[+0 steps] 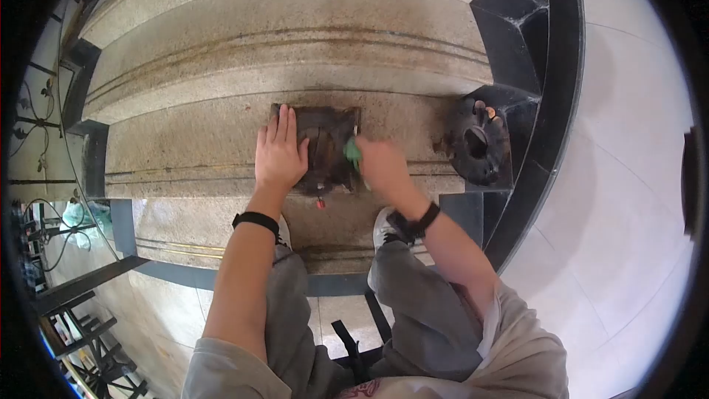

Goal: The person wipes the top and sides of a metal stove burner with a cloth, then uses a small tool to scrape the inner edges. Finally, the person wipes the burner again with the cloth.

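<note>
- So the dark square piece (334, 144) is sitting on the stone step (185, 148), right between the person's shoes (381, 227) as seen from above, near the step's front edge.
- The left hand (281, 159) is lying flat along its left side, fingers stretched out straight – that grip isn't closing around anything, and it's probably doing the bracing.
- The right hand (384, 170) is curling around a green thing (352, 151) at the right edge. It's blurry, so I can't tell how tight that grip is or what the green thing is, maybe a pad or cloth.
- My two cents: looks like they're working that edge, so I'd be pressing down firmly with the left palm so nothing's skating toward the drop.
- I'd be using short, even strokes and watching the red bit (320, 204) poking out in front – snagging it would be annoying.
- A dark round ring (480, 166) is lying off to the right, well apart.
</note>
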The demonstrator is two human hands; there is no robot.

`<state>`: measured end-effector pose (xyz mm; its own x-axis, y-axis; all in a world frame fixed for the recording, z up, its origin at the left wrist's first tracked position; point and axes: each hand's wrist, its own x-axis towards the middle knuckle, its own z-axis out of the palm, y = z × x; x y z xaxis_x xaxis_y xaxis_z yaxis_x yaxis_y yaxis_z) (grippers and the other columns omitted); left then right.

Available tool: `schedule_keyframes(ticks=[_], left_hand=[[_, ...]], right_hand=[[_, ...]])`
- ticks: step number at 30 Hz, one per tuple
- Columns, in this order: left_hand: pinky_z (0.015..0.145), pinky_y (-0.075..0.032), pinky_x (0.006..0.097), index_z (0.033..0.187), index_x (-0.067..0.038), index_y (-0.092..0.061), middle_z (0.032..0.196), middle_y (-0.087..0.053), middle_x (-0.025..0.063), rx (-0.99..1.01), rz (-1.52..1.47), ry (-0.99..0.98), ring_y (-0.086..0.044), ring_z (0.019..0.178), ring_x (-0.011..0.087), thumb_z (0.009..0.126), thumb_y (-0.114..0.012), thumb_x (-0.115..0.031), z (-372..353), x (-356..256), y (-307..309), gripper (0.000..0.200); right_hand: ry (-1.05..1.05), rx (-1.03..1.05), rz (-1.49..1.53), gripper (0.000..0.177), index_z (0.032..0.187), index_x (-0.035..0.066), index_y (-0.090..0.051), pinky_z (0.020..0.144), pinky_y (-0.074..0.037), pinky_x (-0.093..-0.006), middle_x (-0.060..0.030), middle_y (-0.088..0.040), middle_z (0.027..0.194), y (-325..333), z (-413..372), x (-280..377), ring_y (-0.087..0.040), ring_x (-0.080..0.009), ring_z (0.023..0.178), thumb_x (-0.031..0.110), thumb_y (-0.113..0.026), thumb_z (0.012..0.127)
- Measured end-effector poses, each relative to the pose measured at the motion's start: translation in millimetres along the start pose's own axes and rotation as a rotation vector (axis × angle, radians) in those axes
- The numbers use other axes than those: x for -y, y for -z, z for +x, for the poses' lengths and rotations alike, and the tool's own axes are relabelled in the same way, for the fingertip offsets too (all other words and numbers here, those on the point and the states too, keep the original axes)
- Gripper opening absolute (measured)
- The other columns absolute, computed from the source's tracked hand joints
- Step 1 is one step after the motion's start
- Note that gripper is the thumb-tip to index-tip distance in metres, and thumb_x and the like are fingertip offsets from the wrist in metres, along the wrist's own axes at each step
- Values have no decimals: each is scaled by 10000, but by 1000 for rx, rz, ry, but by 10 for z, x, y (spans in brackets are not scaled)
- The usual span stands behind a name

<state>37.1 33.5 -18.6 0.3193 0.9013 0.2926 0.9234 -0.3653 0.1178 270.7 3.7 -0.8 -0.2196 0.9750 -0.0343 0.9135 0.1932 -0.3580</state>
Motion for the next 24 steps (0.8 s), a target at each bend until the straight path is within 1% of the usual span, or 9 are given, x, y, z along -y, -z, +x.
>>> schedule_keyframes(ticks=[1,3,6,9,13,15,18,22,24], left_hand=[[1094,-395,483,1481,67,-439,1538,-455,237,-10,6,-7,-497,1350,370,943,-613,-268,16,8,-5,658],[1094,-394,483,1480,72,-437,1543,-450,237,4,13,-4,-499,1344,374,943,-611,-266,7,0,0,657],[1099,-389,484,1483,70,-435,1545,-449,236,19,14,5,-503,1336,372,949,-608,-274,22,-18,21,659],[1102,-385,484,1487,63,-436,1543,-452,233,22,22,6,-501,1336,367,952,-608,-284,12,-18,16,660],[1101,-385,484,1489,55,-441,1539,-460,226,28,52,22,-501,1331,365,955,-611,-298,23,-21,10,662],[1101,-385,485,1487,56,-443,1539,-461,224,28,59,14,-501,1330,367,958,-610,-299,23,-20,13,659],[1102,-385,486,1484,58,-447,1540,-462,221,25,58,13,-500,1330,372,961,-606,-298,19,-10,3,653],[1103,-384,488,1488,58,-440,1544,-459,217,13,73,24,-493,1339,375,964,-598,-300,17,6,-26,654],[1104,-383,489,1492,58,-433,1548,-456,215,25,82,25,-492,1341,374,966,-596,-303,14,-16,-6,659]], right_hand=[[1,-14,1,222,1007,61,-618,730,-546,-511,-211,-689,875,-1,-98,53,-671,-432,843,85,-674,793],[54,-31,-79,183,1010,53,-668,717,-564,-458,-158,-705,831,-3,-291,156,-698,-355,863,54,-627,832],[47,-39,-122,154,965,52,-681,737,-560,-437,-142,-710,846,60,-175,205,-693,-331,903,57,-630,821],[42,-223,-132,144,951,45,-689,742,-558,-432,-153,-713,854,12,128,138,-694,-328,886,58,-630,820],[42,-249,-191,146,955,54,-695,748,-561,-429,-153,-718,865,9,133,132,-695,-333,889,59,-634,822],[-48,-25,-65,157,964,67,-703,757,-561,-434,-154,-722,882,112,-61,208,-695,-340,894,57,-634,824],[45,-59,-29,151,959,76,-706,743,-564,-436,-151,-721,875,27,-266,195,-698,-341,903,61,-620,836],[27,-29,-35,134,931,74,-703,722,-569,-432,-142,-720,857,80,-6,186,-702,-335,921,58,-612,834],[38,-225,-91,124,910,79,-702,712,-573,-419,-137,-720,864,43,212,141,-709,-330,916,58,-619,820]])
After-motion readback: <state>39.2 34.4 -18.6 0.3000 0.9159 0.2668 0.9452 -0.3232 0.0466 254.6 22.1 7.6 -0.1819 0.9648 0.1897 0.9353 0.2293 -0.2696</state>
